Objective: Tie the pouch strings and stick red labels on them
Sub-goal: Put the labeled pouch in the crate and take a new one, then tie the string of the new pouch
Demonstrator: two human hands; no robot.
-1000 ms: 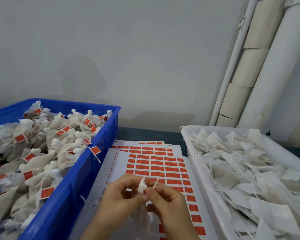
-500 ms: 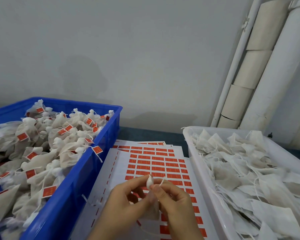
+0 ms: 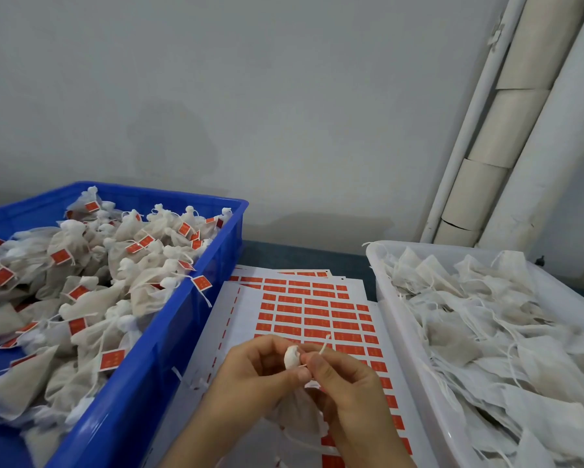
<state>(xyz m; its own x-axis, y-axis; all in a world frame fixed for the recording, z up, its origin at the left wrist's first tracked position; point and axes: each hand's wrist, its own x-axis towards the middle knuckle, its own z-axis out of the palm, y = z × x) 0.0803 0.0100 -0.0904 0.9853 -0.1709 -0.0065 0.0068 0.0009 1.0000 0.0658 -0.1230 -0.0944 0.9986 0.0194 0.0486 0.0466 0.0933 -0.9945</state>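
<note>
Grey wall [image 3: 283,130] behind; label sheets [image 3: 317,309] are laid on the surface [image 3: 300,256]. Near centre, soft light pouch [image 3: 292,356] is pinched at its gathered neck by left hand [image 3: 250,376], thin string [image 3: 324,346] gripped by right hand [image 3: 344,383]. Neck is judged the best hold.

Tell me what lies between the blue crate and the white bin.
In the head view, sheets of red labels lie there on the table, and over them the left hand and right hand hold a pouch.

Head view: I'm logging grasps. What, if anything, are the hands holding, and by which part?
One white pouch, at its gathered neck: left hand pinches the bunched top, right hand pinches the string.
</note>
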